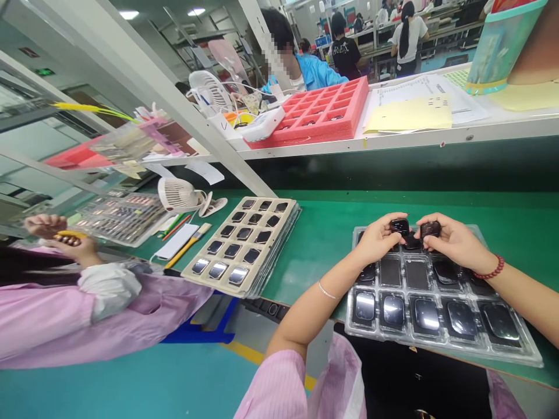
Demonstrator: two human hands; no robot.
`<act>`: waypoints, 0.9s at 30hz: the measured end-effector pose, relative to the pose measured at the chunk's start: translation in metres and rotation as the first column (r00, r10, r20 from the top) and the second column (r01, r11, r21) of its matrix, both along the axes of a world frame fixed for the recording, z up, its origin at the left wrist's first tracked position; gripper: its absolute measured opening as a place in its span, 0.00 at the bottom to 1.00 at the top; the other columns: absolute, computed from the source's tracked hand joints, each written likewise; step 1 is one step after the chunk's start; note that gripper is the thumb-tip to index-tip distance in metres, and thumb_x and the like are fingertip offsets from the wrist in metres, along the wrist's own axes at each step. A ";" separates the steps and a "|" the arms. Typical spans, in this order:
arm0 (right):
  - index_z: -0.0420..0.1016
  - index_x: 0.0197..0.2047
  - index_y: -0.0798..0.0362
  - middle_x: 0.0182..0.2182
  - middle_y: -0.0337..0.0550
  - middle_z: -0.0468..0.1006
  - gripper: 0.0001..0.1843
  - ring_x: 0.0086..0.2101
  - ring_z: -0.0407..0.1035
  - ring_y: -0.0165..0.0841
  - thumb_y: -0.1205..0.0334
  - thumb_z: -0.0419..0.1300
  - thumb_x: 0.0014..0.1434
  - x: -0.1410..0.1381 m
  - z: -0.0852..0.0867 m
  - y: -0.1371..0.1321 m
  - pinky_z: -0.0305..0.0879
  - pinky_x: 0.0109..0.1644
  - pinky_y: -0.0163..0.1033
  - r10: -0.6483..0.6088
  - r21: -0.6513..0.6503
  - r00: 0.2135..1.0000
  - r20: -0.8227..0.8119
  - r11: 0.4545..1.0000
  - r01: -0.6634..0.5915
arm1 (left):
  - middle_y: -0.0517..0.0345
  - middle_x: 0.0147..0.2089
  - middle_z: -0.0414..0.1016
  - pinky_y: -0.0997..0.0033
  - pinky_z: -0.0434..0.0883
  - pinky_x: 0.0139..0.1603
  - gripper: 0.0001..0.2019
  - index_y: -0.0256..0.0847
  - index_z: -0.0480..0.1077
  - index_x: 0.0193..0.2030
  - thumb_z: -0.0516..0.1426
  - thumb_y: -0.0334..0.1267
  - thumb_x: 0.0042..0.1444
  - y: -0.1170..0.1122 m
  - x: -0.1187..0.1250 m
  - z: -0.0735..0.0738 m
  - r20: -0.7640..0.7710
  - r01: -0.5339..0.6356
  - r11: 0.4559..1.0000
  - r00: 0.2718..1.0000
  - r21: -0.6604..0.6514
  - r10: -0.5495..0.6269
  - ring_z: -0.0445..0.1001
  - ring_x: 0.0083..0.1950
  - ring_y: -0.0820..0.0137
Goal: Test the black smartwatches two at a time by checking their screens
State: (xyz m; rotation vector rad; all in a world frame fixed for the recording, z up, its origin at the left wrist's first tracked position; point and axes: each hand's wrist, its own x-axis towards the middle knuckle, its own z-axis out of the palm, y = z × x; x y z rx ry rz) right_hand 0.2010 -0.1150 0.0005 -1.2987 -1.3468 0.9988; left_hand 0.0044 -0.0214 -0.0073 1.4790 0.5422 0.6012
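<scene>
At the right of the green surface [323, 209], a clear plastic tray [437, 344] lay flat in front of the worker. I observed both of the worker's hands over its far part.

The left hand [381, 240] had its fingers closed on a small dark piece [399, 226], pinched between thumb and fingertips. The right hand [452, 240] gripped a second dark piece [430, 229] in the same way, its thumb pressed to the near face. The hands stood near each other without touching. A third dark piece [411, 241] showed between and just below them; I could not tell whether any fingers touched it.

The row of the clear tray nearest the worker carried five glossy dark pieces, face up, one per compartment. Further pieces sat in the row behind, the rightmost partly covered by the right forearm. A red bead bracelet [489, 269] circled the right wrist.

To the left, a beige tray [275, 237] bore fifteen dark pieces in five rows of three and rested on a stack of clear trays. Beside it lay a brush [187, 247] and a white box [177, 241], with a white fan [177, 195] beyond.

On the shelf [489, 131] above stood a red foam tray [332, 131], just beside yellow paper [410, 116]. A co-worker in a pink sleeve [43, 314] sat at far left.
</scene>
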 end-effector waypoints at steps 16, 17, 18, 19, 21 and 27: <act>0.74 0.45 0.47 0.38 0.45 0.82 0.16 0.38 0.78 0.41 0.55 0.68 0.54 -0.002 0.001 0.000 0.77 0.43 0.47 -0.002 0.023 0.999 0.033 1.000 0.001 | 0.49 0.50 0.80 0.65 0.75 0.51 0.23 0.39 0.71 0.56 0.61 0.29 0.51 -0.001 0.000 -0.001 0.000 -0.009 1.000 1.000 0.017 0.009 0.79 0.38 0.72; 0.74 0.45 0.47 0.37 0.45 0.82 0.15 0.37 0.77 0.41 0.55 0.68 0.54 -0.002 0.001 0.000 0.77 0.42 0.47 -0.004 0.025 0.999 0.043 1.000 0.003 | 0.49 0.49 0.80 0.65 0.75 0.51 0.22 0.39 0.71 0.56 0.61 0.30 0.52 -0.001 0.000 -0.001 0.001 -0.010 1.000 1.000 0.022 0.010 0.78 0.38 0.72; 0.75 0.44 0.47 0.37 0.44 0.82 0.14 0.35 0.77 0.39 0.55 0.67 0.55 -0.002 0.001 0.000 0.77 0.41 0.46 -0.005 0.026 0.998 0.055 1.000 0.004 | 0.49 0.49 0.80 0.66 0.75 0.50 0.22 0.38 0.72 0.56 0.60 0.30 0.52 -0.001 0.000 -0.002 0.004 -0.009 1.000 1.000 0.024 0.009 0.78 0.37 0.72; 0.75 0.44 0.47 0.36 0.44 0.82 0.13 0.32 0.76 0.38 0.55 0.67 0.55 -0.002 0.001 0.000 0.76 0.38 0.45 -0.005 0.023 0.998 0.066 1.000 0.004 | 0.50 0.49 0.79 0.66 0.75 0.49 0.21 0.38 0.72 0.55 0.60 0.31 0.53 -0.001 0.000 -0.002 0.006 -0.005 1.000 1.000 0.023 0.005 0.78 0.36 0.73; 0.75 0.43 0.48 0.35 0.43 0.81 0.12 0.29 0.74 0.36 0.56 0.66 0.56 -0.002 0.001 -0.001 0.75 0.36 0.44 -0.003 0.018 0.997 0.078 1.000 0.001 | 0.50 0.47 0.79 0.66 0.75 0.48 0.20 0.38 0.72 0.55 0.59 0.31 0.54 0.000 0.000 -0.003 0.009 0.001 1.000 1.000 0.017 -0.001 0.78 0.34 0.73; 0.75 0.44 0.48 0.38 0.45 0.82 0.14 0.36 0.76 0.40 0.59 0.66 0.54 -0.002 0.001 -0.001 0.76 0.42 0.46 0.011 0.023 0.998 0.055 1.000 -0.012 | 0.50 0.47 0.79 0.65 0.75 0.50 0.23 0.37 0.71 0.54 0.59 0.26 0.49 -0.002 0.001 0.001 -0.024 -0.017 1.000 1.000 0.022 0.018 0.77 0.36 0.73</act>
